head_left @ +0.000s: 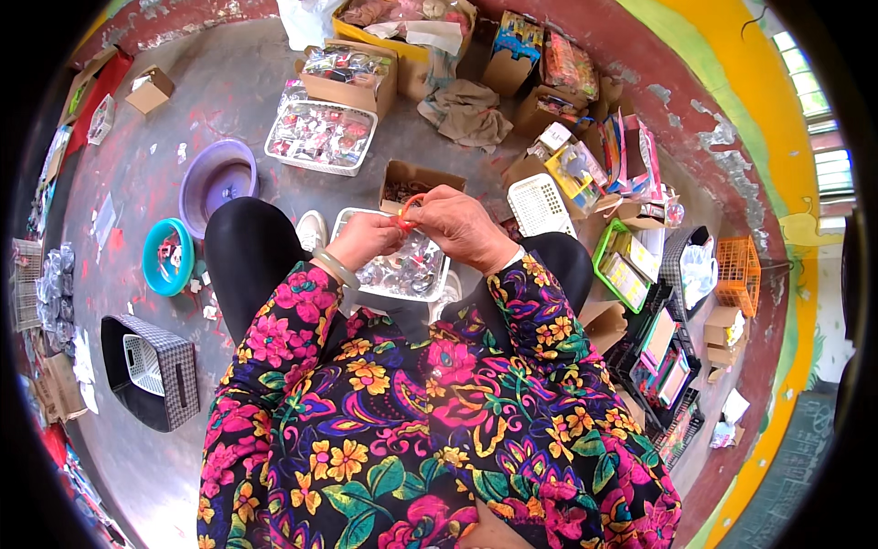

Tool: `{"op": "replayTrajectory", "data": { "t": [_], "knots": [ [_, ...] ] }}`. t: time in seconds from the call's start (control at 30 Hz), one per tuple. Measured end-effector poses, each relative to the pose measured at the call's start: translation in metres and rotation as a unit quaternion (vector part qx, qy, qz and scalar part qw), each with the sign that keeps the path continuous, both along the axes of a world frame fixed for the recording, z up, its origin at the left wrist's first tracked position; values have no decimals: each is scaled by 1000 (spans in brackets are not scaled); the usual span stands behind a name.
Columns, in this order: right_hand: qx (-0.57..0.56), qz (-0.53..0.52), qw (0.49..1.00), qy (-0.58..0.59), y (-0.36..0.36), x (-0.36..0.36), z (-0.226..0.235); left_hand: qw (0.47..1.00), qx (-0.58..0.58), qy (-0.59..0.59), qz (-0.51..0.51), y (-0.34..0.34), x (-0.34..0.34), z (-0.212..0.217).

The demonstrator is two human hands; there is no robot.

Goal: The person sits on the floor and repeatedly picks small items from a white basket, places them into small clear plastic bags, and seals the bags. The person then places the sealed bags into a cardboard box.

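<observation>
Between my knees, both hands meet over a white basket (437, 291) filled with small clear-wrapped packets. My left hand (364, 240), with a pale bangle (337, 267) at its wrist, pinches a thin orange-red loop (403, 212). From the other side my right hand (465, 227) has its fingers closed on the same loop. The loop's exact kind is too small to make out, and my fingers cover part of it. Just beyond my hands stands an open cardboard box (422, 174) with small brownish items in it.
Farther off are another white basket of packets (320, 137) and a cardboard carton (350, 82). A purple basin (194, 194), a teal basin (152, 261) and a checked bin (174, 366) stand at left. Green (604, 247) and black crates (631, 371) line the right.
</observation>
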State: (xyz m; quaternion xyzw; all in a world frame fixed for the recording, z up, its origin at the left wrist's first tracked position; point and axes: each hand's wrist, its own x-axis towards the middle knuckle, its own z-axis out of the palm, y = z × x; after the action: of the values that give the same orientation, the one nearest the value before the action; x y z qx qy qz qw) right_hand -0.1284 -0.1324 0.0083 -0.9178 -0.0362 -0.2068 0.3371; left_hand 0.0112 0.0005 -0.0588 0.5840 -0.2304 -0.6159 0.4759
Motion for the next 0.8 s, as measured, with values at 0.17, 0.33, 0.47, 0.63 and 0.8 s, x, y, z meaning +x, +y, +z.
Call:
{"op": "replayTrajectory", "data": {
  "t": [0.17, 0.33, 0.47, 0.63, 0.8],
  "knots": [
    [-53, 3, 998, 15, -5, 1, -4, 999, -30, 5, 16, 2, -2, 1],
    [-79, 16, 997, 16, -8, 3, -6, 998, -53, 24, 16, 2, -3, 4],
    [-117, 39, 991, 45, -7, 4, -4, 998, -54, 16, 10, 3, -4, 5],
    [-148, 48, 987, 37, 4, 4, -10, 997, -69, 41, 14, 3, -7, 4],
    [-39, 18, 996, 80, 6, 7, -8, 999, -44, -14, 10, 2, -11, 12]
  ]
}}
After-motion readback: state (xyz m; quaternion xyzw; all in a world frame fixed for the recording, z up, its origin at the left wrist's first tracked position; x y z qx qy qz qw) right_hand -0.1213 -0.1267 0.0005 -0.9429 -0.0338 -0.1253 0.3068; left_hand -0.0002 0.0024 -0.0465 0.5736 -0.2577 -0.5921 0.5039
